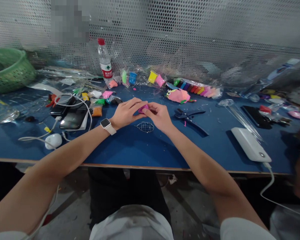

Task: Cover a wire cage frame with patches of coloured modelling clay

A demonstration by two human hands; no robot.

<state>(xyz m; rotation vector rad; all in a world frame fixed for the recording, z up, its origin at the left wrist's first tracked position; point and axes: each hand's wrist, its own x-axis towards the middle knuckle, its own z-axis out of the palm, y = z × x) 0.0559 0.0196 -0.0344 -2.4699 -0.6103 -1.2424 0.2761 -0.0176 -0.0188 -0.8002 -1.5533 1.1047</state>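
lump of magenta clay (pixel 143 109) is pinched between the left hand (pixel 125 112) and the right hand (pixel 161 116), with the fingers of both curled onto it, over the middle of the blue table (pixel 140 150). a pale-strapped watch (pixel 105 123) is worn on the left wrist. just nearer than the hands, a leaf-shaped wire frame (pixel 145 127) is laid on the table. to its right, dark pliers (pixel 188 118) are set down with their handles apart, and behind them a pink figure (pixel 178 95) is placed beside a row of coloured sticks (pixel 200 90). on the left, a dark phone (pixel 73 119) is seen; well to the right, a white power bank (pixel 250 145). farther back, a red-capped bottle (pixel 105 63) is stood before a perforated screen (pixel 165 30), and a green basket (pixel 11 75) is partly shown at the far left
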